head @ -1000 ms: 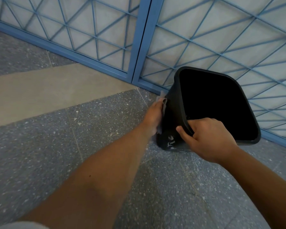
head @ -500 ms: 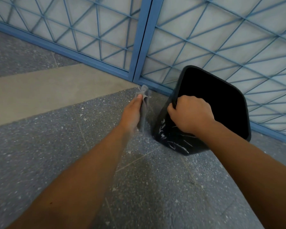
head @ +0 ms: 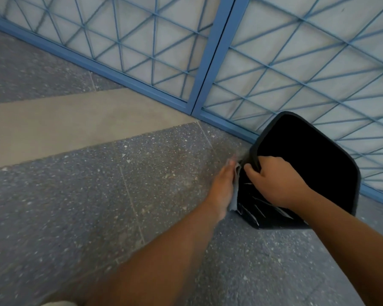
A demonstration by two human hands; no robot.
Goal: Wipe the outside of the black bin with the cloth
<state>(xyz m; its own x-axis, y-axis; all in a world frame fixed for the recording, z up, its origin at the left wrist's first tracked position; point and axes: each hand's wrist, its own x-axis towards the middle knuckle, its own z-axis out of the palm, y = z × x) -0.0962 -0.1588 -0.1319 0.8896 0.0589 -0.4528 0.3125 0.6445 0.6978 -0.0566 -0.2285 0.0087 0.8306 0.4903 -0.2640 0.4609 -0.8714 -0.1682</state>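
Fingers of the left hand point(head: 222, 188) lay straight, pressing the cloth point(head: 235, 191) flat against the bin point(head: 263, 208) wall just to their right; right hand point(head: 276, 182) gripped the rim above, bin standing tilted on the floor point(head: 119, 195).

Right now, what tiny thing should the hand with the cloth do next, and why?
Probably slide the cloth down the side of the black bin. The left hand presses it flat against the bin's left outer wall, near the top, while the right hand grips the rim and keeps the bin tilted. The wall below the cloth looks not yet reached.
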